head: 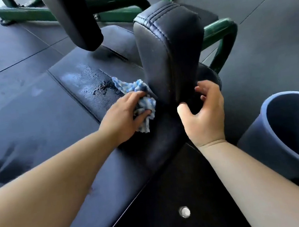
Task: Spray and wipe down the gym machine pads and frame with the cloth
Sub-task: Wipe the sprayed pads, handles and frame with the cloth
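Note:
A blue-and-white checked cloth lies bunched on the long black seat pad, which glistens wet just beyond it. My left hand grips the cloth and presses it against the pad at the foot of the upright black pad. My right hand hovers at the right side of that upright pad's base, fingers loosely curved and holding nothing. The green steel frame runs behind and to the right of the pads. No spray bottle is in view.
A second black pad hangs above the bench at the upper left. A blue bucket-like container stands close at the right. Dark rubber floor tiles surround the machine, with wet marks at the left.

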{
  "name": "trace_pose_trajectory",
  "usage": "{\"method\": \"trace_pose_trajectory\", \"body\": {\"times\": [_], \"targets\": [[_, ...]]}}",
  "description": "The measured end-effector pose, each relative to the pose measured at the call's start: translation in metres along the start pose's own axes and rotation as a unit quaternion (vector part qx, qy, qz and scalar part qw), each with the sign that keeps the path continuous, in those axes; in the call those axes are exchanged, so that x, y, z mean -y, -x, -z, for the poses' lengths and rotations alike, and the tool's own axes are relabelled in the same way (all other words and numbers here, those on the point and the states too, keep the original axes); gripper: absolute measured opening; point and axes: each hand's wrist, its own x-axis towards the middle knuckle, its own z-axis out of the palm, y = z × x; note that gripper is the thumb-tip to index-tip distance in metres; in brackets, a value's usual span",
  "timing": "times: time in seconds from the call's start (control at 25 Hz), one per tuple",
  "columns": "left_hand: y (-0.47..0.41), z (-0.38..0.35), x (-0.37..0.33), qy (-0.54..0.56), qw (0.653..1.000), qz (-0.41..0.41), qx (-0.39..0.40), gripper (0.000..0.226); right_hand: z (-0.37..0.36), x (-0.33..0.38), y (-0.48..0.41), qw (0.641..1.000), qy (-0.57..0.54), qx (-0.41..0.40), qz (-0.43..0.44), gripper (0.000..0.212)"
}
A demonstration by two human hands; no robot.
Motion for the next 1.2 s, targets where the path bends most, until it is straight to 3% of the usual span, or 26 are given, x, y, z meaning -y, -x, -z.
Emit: {"method": "trace_pose_trajectory", "body": {"times": [0.08,0.16,0.28,0.36,0.44,0.52,0.6,0.72,0.8,0.88,1.0,1.04,1.2], "targets": [[-0.036,0.004,0.016,-0.024,0.992,0.122,-0.036,0.049,-0.003,0.004,-0.012,0.995,-0.075,0.061,0.004,0.052],[-0.049,-0.008,-0.001,0.024,0.976,0.200,-0.081,0.047,-0.004,0.004,-0.018,0.995,-0.080,0.060,-0.010,0.051],[-0.019,-0.026,-0.030,0.071,0.993,0.090,-0.032,0.051,0.000,0.000,-0.019,0.998,-0.036,0.027,-0.043,0.051],[-0.015,-0.005,-0.012,0.020,0.999,0.016,0.039,0.062,0.000,0.000,-0.015,0.998,-0.036,0.034,-0.033,0.051],[-0.044,0.011,0.015,-0.054,0.996,0.049,0.058,0.061,-0.003,-0.002,-0.012,0.998,-0.040,0.046,-0.018,0.055],[-0.071,0.009,0.012,-0.016,0.991,0.133,0.015,0.056,-0.005,-0.003,-0.009,0.998,-0.039,0.038,-0.017,0.060],[-0.075,-0.002,-0.010,0.012,0.986,0.163,-0.012,0.047,-0.006,-0.004,-0.008,0.999,-0.041,0.030,-0.012,0.062],[-0.051,-0.001,-0.015,0.039,0.993,0.098,0.043,0.049,-0.007,-0.006,-0.008,0.997,-0.052,0.048,-0.008,0.064],[-0.043,0.013,-0.006,0.001,0.994,0.060,0.091,0.051,-0.006,-0.006,-0.008,0.998,-0.039,0.049,-0.006,0.065],[-0.059,0.019,0.012,-0.066,0.994,0.070,0.061,0.048,-0.007,-0.004,-0.006,0.999,-0.028,0.036,-0.005,0.066],[-0.073,0.013,0.019,-0.038,0.978,0.199,-0.042,0.043,-0.012,-0.007,-0.002,1.000,-0.007,0.024,0.006,0.064],[-0.067,0.007,0.015,-0.038,0.975,0.206,-0.068,0.040,-0.013,-0.010,0.001,1.000,0.016,0.011,0.016,0.062],[-0.010,0.007,0.009,-0.033,0.991,0.113,-0.067,0.041,-0.018,-0.004,0.046,0.991,0.111,-0.073,-0.014,0.022]]}}
